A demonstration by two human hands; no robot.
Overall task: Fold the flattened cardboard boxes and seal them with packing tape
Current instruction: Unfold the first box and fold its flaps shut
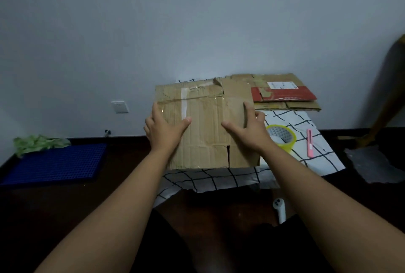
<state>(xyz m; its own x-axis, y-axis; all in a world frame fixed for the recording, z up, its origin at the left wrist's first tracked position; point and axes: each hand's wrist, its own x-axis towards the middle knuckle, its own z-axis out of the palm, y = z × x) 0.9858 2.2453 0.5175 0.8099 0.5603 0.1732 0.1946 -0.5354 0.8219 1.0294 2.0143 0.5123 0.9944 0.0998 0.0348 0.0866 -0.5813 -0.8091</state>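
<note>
A flattened brown cardboard box (206, 132) with old clear and white tape strips lies on a white cloth with a black grid (219, 179). My left hand (163, 129) rests flat on its left part, fingers straight, thumb spread towards the middle. My right hand (247, 126) lies on its right part, fingers reaching over the right edge. A roll of yellow packing tape (282, 138) stands just right of my right wrist. Behind it, more flattened boxes (287, 95), one red, lie stacked.
A pink utility knife (309, 143) lies on the cloth right of the tape. A blue perforated mat (59, 163) with a green cloth (36, 143) sits at the left. Grey plastic wrap (370, 164) is at the right. A white object (279, 209) lies on the dark floor.
</note>
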